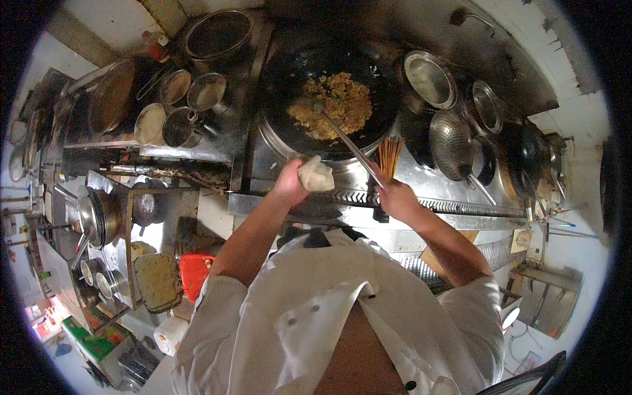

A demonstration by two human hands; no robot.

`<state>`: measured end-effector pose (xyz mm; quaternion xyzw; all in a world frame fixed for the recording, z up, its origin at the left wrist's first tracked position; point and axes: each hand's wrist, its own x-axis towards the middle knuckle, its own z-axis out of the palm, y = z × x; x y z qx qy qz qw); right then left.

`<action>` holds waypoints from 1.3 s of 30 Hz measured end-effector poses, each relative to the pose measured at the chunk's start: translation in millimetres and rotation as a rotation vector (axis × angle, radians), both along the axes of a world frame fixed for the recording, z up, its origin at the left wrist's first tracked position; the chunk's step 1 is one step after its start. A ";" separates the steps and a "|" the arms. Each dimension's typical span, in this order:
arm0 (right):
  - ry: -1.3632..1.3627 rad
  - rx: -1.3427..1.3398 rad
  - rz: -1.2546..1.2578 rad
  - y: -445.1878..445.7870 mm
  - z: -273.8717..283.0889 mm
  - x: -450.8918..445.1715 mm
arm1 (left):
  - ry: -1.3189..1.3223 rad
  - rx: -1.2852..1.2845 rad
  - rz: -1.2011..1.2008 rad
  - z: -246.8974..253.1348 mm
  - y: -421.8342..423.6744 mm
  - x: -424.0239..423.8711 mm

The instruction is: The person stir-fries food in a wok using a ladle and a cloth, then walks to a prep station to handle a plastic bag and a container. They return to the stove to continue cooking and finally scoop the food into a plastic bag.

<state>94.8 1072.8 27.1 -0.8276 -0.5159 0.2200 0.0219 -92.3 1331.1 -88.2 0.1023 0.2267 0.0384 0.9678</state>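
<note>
In front of me a large dark wok (284, 64) sits on the steel range, with a heap of browned food that looks like fried rice (345, 103) in its middle. My left hand (289, 183) grips a folded pale cloth (317, 174) at the wok's near rim; whatever is under the cloth is hidden. My right hand (400, 200) is closed around the long metal handle of a cooking ladle or turner (349, 144). Its head reaches into the food, where blur hides its shape. A bamboo wok brush (390, 153) stands just beyond my right hand.
Right of the wok are a metal basin (428, 79) and a perforated strainer (449, 143) with its handle toward me. Several metal pots, among them an open pot (181, 127), crowd the left counter. A slotted drain channel (464, 207) runs along the range's front. A red container (193, 274) is at left.
</note>
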 end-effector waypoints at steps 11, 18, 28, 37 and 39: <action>-0.346 -0.087 -0.039 -130.7 163.0 35.7 | 0.521 0.241 0.043 -40.6 4.9 62.8; -0.235 -0.261 -0.026 -119.5 217.7 20.6 | 0.479 0.340 0.174 -41.2 1.0 53.4; 0.046 -0.049 -0.093 -78.1 124.8 20.3 | 0.382 0.480 0.153 0.0 -33.0 3.7; 0.158 0.083 -0.173 -104.6 170.2 -26.3 | 0.361 0.492 0.184 20.4 -21.1 -5.9; 0.115 -0.011 -0.128 -124.3 196.8 -31.3 | 0.419 0.468 0.179 43.4 -26.9 -2.5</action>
